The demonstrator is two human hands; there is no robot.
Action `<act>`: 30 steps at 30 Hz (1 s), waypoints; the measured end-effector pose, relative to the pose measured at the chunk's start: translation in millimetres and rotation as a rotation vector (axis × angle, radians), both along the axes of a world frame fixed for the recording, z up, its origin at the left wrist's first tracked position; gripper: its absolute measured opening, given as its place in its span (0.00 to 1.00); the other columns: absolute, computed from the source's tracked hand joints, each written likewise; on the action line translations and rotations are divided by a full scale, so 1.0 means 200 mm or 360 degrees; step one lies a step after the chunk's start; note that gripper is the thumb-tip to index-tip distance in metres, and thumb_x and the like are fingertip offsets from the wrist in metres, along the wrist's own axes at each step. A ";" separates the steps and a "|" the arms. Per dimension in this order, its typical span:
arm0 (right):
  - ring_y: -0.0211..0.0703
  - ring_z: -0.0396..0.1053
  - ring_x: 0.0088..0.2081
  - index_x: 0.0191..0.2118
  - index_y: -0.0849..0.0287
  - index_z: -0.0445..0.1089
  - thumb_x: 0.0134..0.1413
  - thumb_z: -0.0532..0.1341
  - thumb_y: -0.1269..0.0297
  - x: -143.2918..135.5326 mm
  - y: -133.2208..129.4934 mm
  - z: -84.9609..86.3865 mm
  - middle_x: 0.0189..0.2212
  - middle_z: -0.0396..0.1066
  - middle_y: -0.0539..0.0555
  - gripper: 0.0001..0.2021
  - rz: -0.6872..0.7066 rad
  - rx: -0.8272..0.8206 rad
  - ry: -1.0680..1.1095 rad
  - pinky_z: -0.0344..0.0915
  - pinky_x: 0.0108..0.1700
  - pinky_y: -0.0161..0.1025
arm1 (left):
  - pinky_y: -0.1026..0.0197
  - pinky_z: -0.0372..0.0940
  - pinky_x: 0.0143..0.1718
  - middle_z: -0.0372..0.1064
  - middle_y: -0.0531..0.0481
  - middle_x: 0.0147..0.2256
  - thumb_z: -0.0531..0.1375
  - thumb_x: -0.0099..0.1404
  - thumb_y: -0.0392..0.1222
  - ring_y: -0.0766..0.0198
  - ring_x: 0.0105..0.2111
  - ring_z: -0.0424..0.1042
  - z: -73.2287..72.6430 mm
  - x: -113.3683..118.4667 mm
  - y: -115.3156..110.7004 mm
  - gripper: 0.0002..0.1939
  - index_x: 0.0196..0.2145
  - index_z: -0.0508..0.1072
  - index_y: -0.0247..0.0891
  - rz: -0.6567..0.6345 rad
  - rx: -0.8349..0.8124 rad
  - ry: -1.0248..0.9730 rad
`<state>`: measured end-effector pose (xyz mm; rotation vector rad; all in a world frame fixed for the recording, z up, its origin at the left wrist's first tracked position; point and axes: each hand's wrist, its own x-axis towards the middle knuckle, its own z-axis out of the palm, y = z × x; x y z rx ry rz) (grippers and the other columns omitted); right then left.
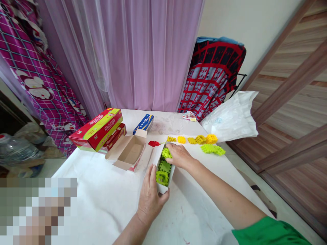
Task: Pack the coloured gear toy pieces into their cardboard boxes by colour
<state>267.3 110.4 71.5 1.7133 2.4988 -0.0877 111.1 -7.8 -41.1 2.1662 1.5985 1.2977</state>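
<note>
A narrow white box stands open on the white-covered table, with green interlocking plastic pieces inside it. My left hand is wrapped round the near left part of this box, thumb at its near end. At the far end my right hand has its fingers on a green piece at the box opening; the fingertips are partly hidden. Yellow pieces lie in a row beyond my right hand, and more green pieces lie to the right. A red piece rests beyond the box.
An open empty carton lies left of the hands. Farther left are a red and yellow box on a dark red box. A blue box lies behind. A white bag sits at the right edge of the table.
</note>
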 end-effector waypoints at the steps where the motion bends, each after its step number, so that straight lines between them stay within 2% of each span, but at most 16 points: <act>1: 0.52 0.69 0.51 0.52 0.62 0.63 0.52 0.61 0.60 -0.02 0.00 0.01 0.49 0.72 0.63 0.22 -0.0031 -0.0005 -0.0033 0.60 0.50 0.43 | 0.43 0.63 0.59 0.51 0.33 0.64 0.61 0.58 0.37 0.46 0.64 0.56 0.00 0.00 0.00 0.49 0.69 0.37 0.37 -0.0002 0.0002 0.0005; 7: 0.54 0.69 0.50 0.50 0.63 0.65 0.51 0.65 0.58 -0.08 0.01 0.01 0.47 0.73 0.65 0.23 -0.0097 -0.0048 -0.0061 0.60 0.50 0.45 | 0.42 0.62 0.59 0.51 0.32 0.64 0.62 0.58 0.37 0.45 0.64 0.56 0.00 0.00 0.00 0.49 0.69 0.38 0.37 0.0007 -0.0010 0.0026; 10: 0.54 0.67 0.53 0.52 0.63 0.65 0.50 0.65 0.57 -0.05 0.00 -0.01 0.50 0.70 0.64 0.25 -0.0081 -0.0056 0.0034 0.60 0.51 0.45 | 0.42 0.62 0.59 0.51 0.32 0.64 0.61 0.57 0.37 0.45 0.64 0.56 0.00 0.01 0.00 0.49 0.69 0.37 0.37 0.0002 0.0000 0.0025; 13: 0.51 0.66 0.53 0.53 0.61 0.67 0.54 0.62 0.62 0.01 -0.02 -0.02 0.52 0.69 0.62 0.21 -0.0036 0.0007 0.0169 0.58 0.52 0.45 | 0.42 0.62 0.59 0.51 0.32 0.64 0.61 0.57 0.37 0.46 0.64 0.56 0.01 0.01 0.00 0.49 0.69 0.37 0.37 -0.0004 0.0003 0.0019; 15: 0.50 0.66 0.52 0.49 0.58 0.71 0.57 0.57 0.66 0.03 -0.05 -0.02 0.50 0.72 0.58 0.15 0.0004 0.0077 0.0210 0.57 0.52 0.45 | 0.42 0.62 0.59 0.51 0.32 0.64 0.61 0.57 0.36 0.46 0.64 0.56 0.01 0.01 0.00 0.49 0.69 0.38 0.37 -0.0007 -0.0008 0.0021; 17: 0.50 0.66 0.49 0.43 0.55 0.76 0.57 0.55 0.69 0.04 -0.09 0.00 0.45 0.74 0.56 0.13 0.0065 0.0118 0.0186 0.56 0.50 0.46 | 0.42 0.62 0.59 0.51 0.32 0.64 0.61 0.57 0.37 0.45 0.64 0.56 0.01 0.01 0.00 0.49 0.69 0.38 0.36 -0.0001 -0.0008 0.0022; 21: 0.50 0.68 0.43 0.32 0.53 0.79 0.53 0.56 0.71 0.01 -0.16 0.03 0.35 0.77 0.57 0.13 0.0215 -0.0008 0.0034 0.54 0.46 0.47 | 0.43 0.62 0.59 0.51 0.33 0.64 0.61 0.57 0.37 0.46 0.64 0.56 0.01 0.01 0.00 0.48 0.69 0.38 0.36 0.0004 0.0001 0.0022; 26: 0.51 0.68 0.43 0.33 0.55 0.80 0.51 0.56 0.71 -0.03 -0.13 0.02 0.34 0.78 0.59 0.14 0.0222 -0.0033 -0.0135 0.54 0.46 0.48 | 0.43 0.62 0.59 0.51 0.33 0.64 0.61 0.57 0.37 0.45 0.64 0.56 0.00 0.01 0.00 0.48 0.68 0.38 0.36 0.0006 -0.0003 0.0025; 30: 0.52 0.68 0.44 0.35 0.53 0.80 0.52 0.55 0.70 -0.03 -0.09 0.01 0.36 0.78 0.59 0.15 0.0199 -0.0028 -0.0129 0.55 0.46 0.48 | 0.43 0.62 0.59 0.51 0.32 0.64 0.61 0.57 0.37 0.45 0.64 0.56 0.01 0.01 0.00 0.49 0.68 0.38 0.36 0.0009 0.0004 0.0034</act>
